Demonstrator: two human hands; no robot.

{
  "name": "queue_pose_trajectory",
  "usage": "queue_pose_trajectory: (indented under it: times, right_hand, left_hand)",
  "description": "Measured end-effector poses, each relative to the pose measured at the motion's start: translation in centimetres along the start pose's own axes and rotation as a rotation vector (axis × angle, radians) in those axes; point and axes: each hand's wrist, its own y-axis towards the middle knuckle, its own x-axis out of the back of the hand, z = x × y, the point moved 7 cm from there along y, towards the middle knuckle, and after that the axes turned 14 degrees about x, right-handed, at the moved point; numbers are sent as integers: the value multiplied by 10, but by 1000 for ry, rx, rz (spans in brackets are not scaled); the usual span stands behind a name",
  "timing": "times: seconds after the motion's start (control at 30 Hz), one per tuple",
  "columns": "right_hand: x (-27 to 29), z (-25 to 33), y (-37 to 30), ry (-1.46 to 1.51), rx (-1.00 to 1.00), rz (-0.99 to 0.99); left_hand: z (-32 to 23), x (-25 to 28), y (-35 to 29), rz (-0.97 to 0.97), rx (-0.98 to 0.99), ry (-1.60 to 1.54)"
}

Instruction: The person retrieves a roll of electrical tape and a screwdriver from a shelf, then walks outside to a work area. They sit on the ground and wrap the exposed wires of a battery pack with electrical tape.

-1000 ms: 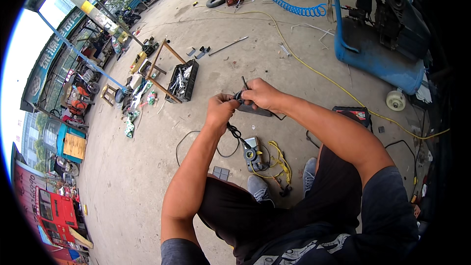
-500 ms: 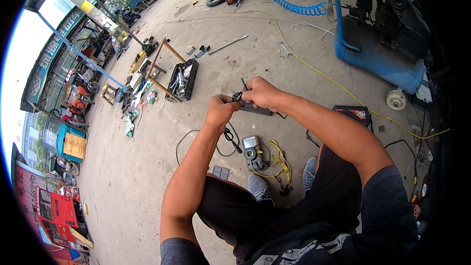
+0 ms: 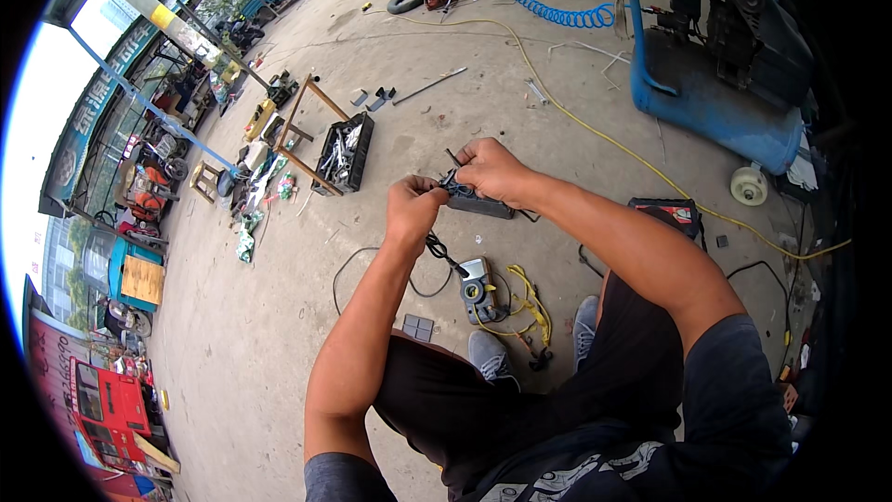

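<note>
Both hands meet in front of me, above a dark oblong box (image 3: 485, 208) on the ground. My left hand (image 3: 412, 209) is closed, its thumb and fingers pinching a small dark piece with thin wires; its exact kind is too small to make out. Just below that hand hangs a bundled black cord (image 3: 442, 251). My right hand (image 3: 494, 172) is closed too, and a thin dark rod (image 3: 452, 158) sticks out past its fingers at the upper left. The fingertips of both hands almost touch. Nearer my feet lies a handheld meter (image 3: 478, 292) with a dial and a screen.
Yellow leads (image 3: 533, 310) lie beside the meter. Left of the hands stands a black crate of tools (image 3: 344, 156) next to a wooden frame (image 3: 295, 163). A blue air compressor (image 3: 711, 107) is at the right, with a yellow hose (image 3: 595, 135) across the concrete. A red-and-black case (image 3: 671, 214) sits right.
Both hands have shifted slightly left, and the right one also slightly up. The black cord's hanging end has swung right, onto the meter's top edge. More of the dark box shows now.
</note>
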Motion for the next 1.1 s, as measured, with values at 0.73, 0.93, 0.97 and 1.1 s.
queue_pose_trajectory:
  times: [0.73,0.93,0.97,1.1]
  right_hand:
    - [-7,0,-2,179,-62,-9]
    - [-11,2,-5,184,-41,-3]
    - [-10,3,-6,178,-37,-2]
    - [-6,3,-7,157,-35,-10]
  left_hand:
    - [16,-19,0,232,282,-6]
    - [17,-19,-3,246,435,-42]
    - [19,-20,-3,247,434,-51]
    - [23,-22,-5,272,482,-75]
